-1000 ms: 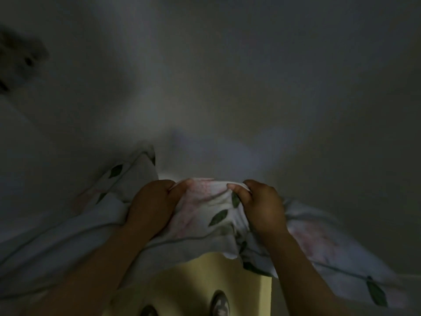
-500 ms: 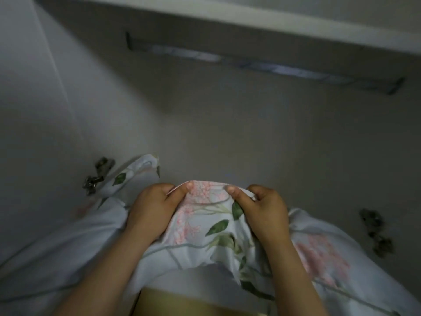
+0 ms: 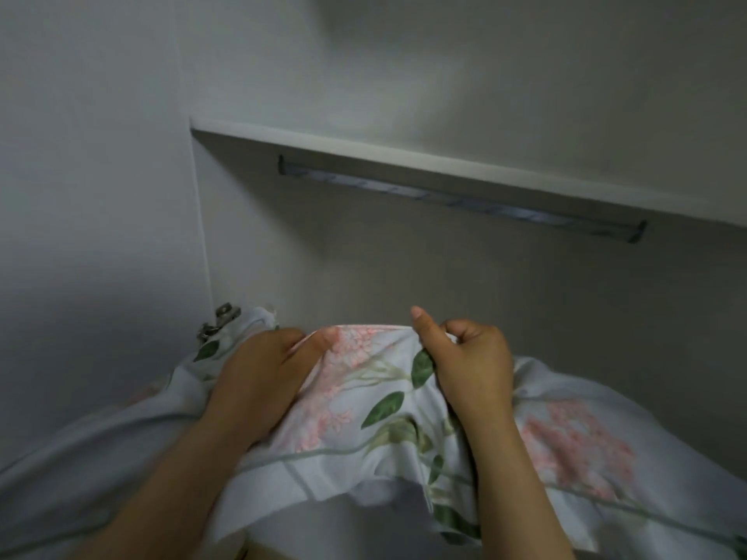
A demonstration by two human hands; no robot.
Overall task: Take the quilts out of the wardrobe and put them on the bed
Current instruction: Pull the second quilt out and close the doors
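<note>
— Where is the quilt?
— Inside the white wardrobe [image 3: 444,301]: a floral quilt [image 3: 364,418], bunched low beneath the shelf [image 3: 404,155] and hanging rail [image 3: 461,198].
— And the hands?
— The left hand [image 3: 258,369] grips its top fold, and the right hand [image 3: 469,357] curls round it, thumb lifted. There is a hinge [image 3: 220,321] at the left.

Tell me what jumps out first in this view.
A pale floral quilt with pink blooms and green leaves fills the lower half, bunched at its top edge by both hands. The left hand grips it left of centre, the right hand just right of centre, thumb raised. Above them a white shelf crosses the wardrobe, with a metal rail fixed beneath it.
</note>
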